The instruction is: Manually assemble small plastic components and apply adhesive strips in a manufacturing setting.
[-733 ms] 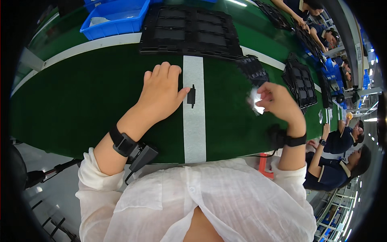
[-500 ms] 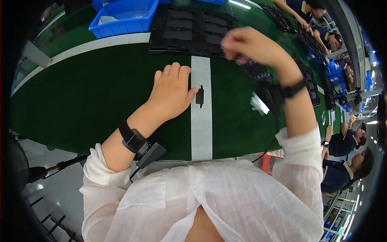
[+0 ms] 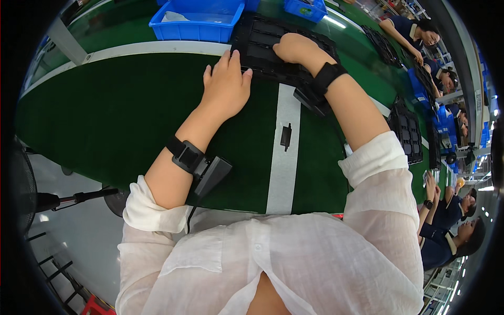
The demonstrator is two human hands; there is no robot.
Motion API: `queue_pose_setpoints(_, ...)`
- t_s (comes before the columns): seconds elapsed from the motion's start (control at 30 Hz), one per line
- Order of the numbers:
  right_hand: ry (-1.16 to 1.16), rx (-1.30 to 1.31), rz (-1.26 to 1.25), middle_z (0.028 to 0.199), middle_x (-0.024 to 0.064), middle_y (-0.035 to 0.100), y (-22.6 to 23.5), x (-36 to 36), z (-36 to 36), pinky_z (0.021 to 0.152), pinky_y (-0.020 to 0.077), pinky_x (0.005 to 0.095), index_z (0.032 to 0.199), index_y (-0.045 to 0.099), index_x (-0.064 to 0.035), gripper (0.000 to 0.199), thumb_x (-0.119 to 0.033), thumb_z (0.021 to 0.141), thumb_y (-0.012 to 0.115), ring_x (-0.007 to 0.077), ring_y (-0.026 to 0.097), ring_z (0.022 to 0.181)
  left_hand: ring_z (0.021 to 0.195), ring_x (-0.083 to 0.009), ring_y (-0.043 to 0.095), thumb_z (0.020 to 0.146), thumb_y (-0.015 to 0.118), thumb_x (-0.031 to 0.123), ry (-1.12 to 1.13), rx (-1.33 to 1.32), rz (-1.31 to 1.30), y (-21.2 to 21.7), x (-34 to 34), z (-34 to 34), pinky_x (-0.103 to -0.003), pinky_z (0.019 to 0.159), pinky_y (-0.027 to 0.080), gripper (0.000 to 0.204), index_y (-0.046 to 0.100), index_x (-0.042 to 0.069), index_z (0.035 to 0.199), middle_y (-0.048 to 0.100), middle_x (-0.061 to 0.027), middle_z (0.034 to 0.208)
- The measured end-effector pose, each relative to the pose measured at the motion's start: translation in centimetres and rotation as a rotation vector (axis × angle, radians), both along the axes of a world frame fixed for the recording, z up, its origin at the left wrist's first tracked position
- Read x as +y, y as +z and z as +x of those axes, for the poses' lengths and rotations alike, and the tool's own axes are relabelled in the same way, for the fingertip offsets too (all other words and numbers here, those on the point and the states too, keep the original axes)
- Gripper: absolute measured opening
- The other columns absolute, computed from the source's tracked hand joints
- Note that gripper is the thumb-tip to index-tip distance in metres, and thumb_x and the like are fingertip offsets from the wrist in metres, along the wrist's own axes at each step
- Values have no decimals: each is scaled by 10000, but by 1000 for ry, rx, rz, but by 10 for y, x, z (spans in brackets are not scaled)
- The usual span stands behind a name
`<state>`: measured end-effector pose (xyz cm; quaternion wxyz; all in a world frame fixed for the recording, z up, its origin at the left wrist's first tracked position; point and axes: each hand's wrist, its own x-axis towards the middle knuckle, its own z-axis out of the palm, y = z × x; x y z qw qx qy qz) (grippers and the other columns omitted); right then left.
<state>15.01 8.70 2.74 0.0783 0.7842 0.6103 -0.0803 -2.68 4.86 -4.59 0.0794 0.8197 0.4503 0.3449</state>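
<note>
My left hand lies with fingers stretched out at the near left corner of a black compartmented tray, its fingertips at the tray's edge. Over the middle of that tray my right hand is closed, with its fingers curled down. Whatever they hold, if anything, is hidden. A small flat black part with narrow tabs at both ends lies on a pale strip that runs across the green table mat. Neither hand touches it.
A blue bin with a whitish packet stands behind my left hand, and another blue bin stands farther back. More black trays are on the right. Co-workers sit along the right side. A pale rail crosses the table behind the mat.
My right hand has moved left and down onto the black tray. My left hand has left the small part's side and reached forward to the tray's edge. The view has shifted.
</note>
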Motion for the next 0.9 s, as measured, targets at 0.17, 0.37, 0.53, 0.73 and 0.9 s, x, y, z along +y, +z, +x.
queue_pose_setpoints(0.17, -108, 260, 186, 898, 214, 638, -10, -5, 23, 716, 483, 354, 820, 650, 55, 473, -410, 773, 578, 293, 624, 854, 1267, -326, 332, 923, 391, 289, -68, 60, -247, 6, 4, 1, -450, 1067, 184, 517, 328, -36, 1320, 334, -214, 1368)
queue_pose_setpoints(0.37, -225, 1049, 137, 608, 12, 562, -6, -26, 18, 472, 362, 200, 696, 583, -45, 296, -307, 833, 601, 88, 501, 507, 1237, -369, 352, 905, 451, 263, -74, -121, -229, 1, 6, 1, -437, 1037, 257, 468, 405, -20, 1275, 362, -227, 1340)
queue_pose_setpoints(0.53, -142, 1755, 298, 839, 75, 647, -5, -95, 8, 608, 463, 206, 889, 583, -19, 203, -214, 844, 615, 95, 592, 687, 1087, -251, 504, 872, 551, 159, -238, -534, -260, 22, 1, -2, -341, 935, 381, 387, 466, -7, 1211, 521, -158, 1186)
queue_pose_setpoints(0.73, -236, 1815, 162, 835, 96, 658, -15, -177, -18, 602, 496, 201, 844, 624, 30, 188, -157, 840, 622, 112, 620, 663, 807, -81, 583, 810, 640, 61, -639, -1020, -901, 46, -51, 12, -206, 749, 447, 191, 587, -19, 975, 645, -65, 894)
queue_pose_setpoints(0.9, -89, 1571, 746, 781, 68, 643, -25, -183, -25, 585, 466, 200, 1124, 524, 14, 287, -128, 879, 564, 91, 600, 673, 730, -55, 586, 809, 641, 59, -592, -924, -904, 45, -62, 12, -185, 673, 452, 136, 610, -19, 917, 653, -50, 807)
